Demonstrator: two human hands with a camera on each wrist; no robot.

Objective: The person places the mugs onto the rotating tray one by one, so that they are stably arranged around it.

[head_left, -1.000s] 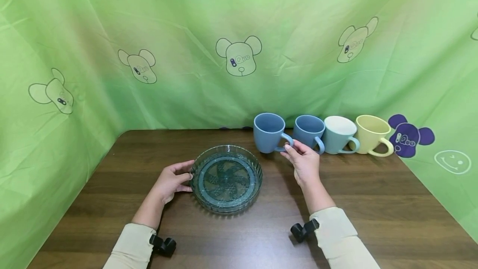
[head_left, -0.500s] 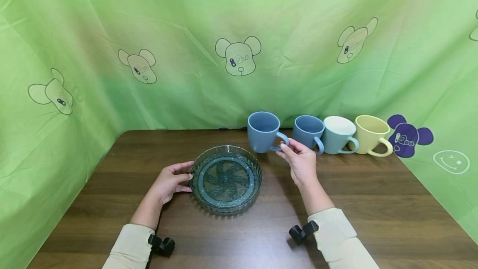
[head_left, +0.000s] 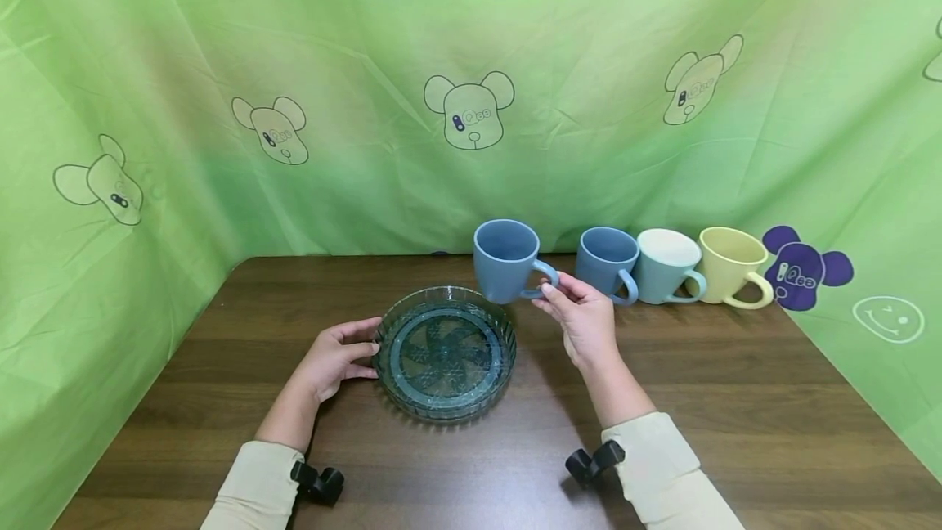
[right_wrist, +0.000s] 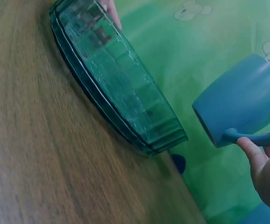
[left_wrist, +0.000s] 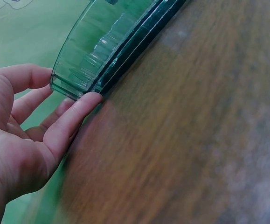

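A round, ribbed, green-tinted glass dish (head_left: 445,411) lies on the table. My left hand (head_left: 333,358) holds it at its left edge, with fingers and thumb against the outer wall. A blue mug (head_left: 506,264) is in the air, upright, by the dish's far right rim. My right hand (head_left: 589,325) pinches its handle between thumb and fingers. In the right wrist view a gap shows between the mug (right_wrist: 239,100) and the dish (right_wrist: 139,107).
At the back right stand a second blue mug (head_left: 605,262), a teal mug with a white inside (head_left: 662,280) and a yellow mug (head_left: 724,264). A green printed cloth (head_left: 353,186) hangs behind the wooden table (head_left: 441,481).
My right hand has carried the blue mug leftward, away from the row of mugs and closer to the dish. The left hand and the dish have stayed in place.
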